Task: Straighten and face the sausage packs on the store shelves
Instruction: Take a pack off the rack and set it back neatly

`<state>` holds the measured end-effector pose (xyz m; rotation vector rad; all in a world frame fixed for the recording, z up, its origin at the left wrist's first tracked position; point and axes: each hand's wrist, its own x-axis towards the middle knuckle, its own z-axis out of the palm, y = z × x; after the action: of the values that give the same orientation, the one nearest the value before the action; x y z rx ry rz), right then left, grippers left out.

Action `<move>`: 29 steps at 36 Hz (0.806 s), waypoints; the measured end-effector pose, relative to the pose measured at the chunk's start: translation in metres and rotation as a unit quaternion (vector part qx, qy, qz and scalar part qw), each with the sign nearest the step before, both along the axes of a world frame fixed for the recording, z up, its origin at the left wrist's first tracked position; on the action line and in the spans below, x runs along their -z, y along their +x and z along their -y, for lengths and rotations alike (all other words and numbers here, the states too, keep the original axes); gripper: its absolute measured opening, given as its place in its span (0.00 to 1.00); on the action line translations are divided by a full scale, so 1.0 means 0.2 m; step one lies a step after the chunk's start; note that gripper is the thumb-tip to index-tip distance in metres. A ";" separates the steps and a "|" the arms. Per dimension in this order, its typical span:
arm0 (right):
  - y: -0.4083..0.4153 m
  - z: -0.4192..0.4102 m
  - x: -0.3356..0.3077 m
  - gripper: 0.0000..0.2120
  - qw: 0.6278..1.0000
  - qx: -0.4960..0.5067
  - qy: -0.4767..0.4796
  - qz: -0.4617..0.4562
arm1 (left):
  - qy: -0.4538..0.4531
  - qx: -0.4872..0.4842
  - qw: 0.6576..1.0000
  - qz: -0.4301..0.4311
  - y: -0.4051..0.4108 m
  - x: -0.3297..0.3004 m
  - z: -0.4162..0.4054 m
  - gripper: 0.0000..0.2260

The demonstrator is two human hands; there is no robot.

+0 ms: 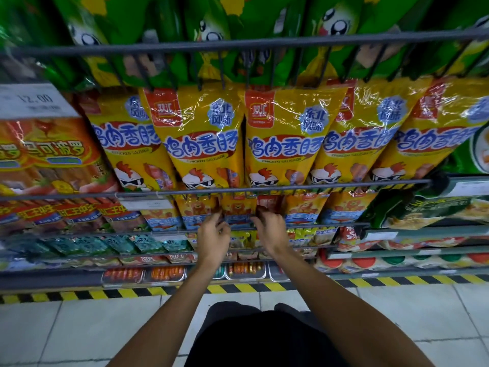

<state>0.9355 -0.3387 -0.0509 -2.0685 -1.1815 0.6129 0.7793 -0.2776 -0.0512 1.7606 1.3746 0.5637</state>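
left hand [213, 232], right hand [270, 229] grip orange sausage pack [239, 209] between them, shelf front rail [185, 229] | five yellow chicken-sausage packs [280, 139] above

Five yellow chicken sausage packs [203, 136] in row; two hands: left hand [213, 238], right hand [270, 231].

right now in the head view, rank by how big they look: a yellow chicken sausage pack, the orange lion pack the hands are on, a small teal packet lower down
1. Yellow chicken sausage pack, though nearest the camera.
2. Orange lion pack, held by left hand and right hand.
3. Teal packet.
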 end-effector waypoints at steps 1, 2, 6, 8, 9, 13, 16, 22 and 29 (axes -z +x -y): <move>0.00 0.01 0.00 0.10 1.000 -0.001 0.012 0.008 | 0.001 -0.001 1.000 0.011 0.00 0.00 0.01 0.20; -0.01 0.02 -0.01 0.10 1.000 0.002 0.023 0.016 | 0.005 -0.004 1.000 0.023 0.00 -0.01 0.01 0.20; 0.04 0.06 -0.01 0.09 0.998 0.031 0.039 0.025 | 0.021 -0.006 0.999 0.049 0.03 -0.03 0.02 0.20; 0.08 0.08 0.01 0.09 0.998 0.043 0.027 0.027 | 0.008 0.018 0.999 0.044 0.07 -0.03 0.03 0.20; 0.10 0.09 0.02 0.09 0.998 0.049 0.019 0.025 | -0.007 0.031 0.999 0.039 0.08 -0.02 0.02 0.20; 0.13 0.11 0.06 0.11 0.998 0.063 -0.011 0.001 | -0.057 0.036 0.998 0.020 0.11 0.03 -0.01 0.18; 0.16 0.10 0.07 0.12 0.998 0.051 -0.032 -0.001 | -0.048 0.043 0.998 -0.025 0.12 0.06 -0.06 0.14; 0.18 0.09 0.08 0.13 0.998 0.038 -0.054 0.000 | -0.036 0.081 0.993 -0.075 0.18 0.09 -0.12 0.21; 0.20 0.10 0.10 0.13 0.999 0.027 -0.036 0.013 | 0.000 0.083 0.993 -0.082 0.17 0.13 -0.11 0.23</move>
<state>0.9754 -0.3596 -0.0707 -2.1669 -1.1308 0.6118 0.8139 -0.2557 -0.0765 1.9351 1.3206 0.3361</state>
